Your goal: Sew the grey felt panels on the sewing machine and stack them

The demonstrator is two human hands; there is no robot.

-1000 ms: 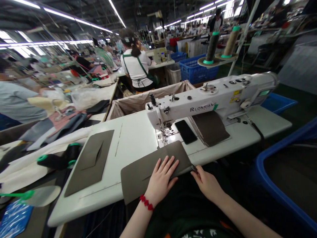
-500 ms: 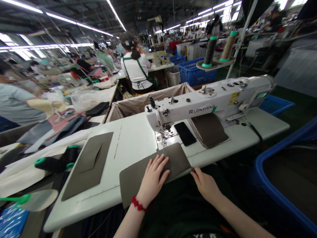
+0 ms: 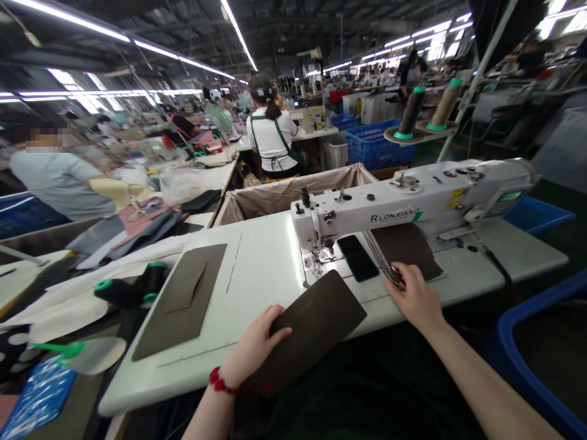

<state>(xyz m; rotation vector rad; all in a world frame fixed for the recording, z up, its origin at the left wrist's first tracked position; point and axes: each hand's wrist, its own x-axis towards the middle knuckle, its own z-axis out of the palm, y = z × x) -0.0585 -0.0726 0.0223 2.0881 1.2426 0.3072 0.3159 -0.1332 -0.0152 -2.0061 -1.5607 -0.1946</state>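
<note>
- The brown panel [image 3: 316,324] lies aslant at the desk [image 3: 257,244]'s near edge, its far corner just short of the needle area and its lower part over the person's lap, probably so that it can be turned freely.
- The left hand [image 3: 252,348] has its grip closed on the panel's left edge, thumb on top and the other fingers mostly hidden; holding it by the margin seems meant to leave the face uncovered.
- The right hand [image 3: 417,299] is at the near left corner of the stack of panels [image 3: 406,244], fingers curled close together. Something thin and dark shows there, too small to identify, so I cannot tell what this grip has hold of.
- That stack sits under the sewing machine [image 3: 389,201]'s arm, likely to be within easy reach of the right side.
- The phone [image 3: 358,258] lies between stack and needle plate.
- A slit panel [image 3: 178,299] lies flat at the desk's left end, well apart from the needle, presumably out of the way.
- Behind the machine, the dark cone [image 3: 411,116] and tan cone [image 3: 444,107] stand upright on holders, probably so thread draws off freely.
</note>
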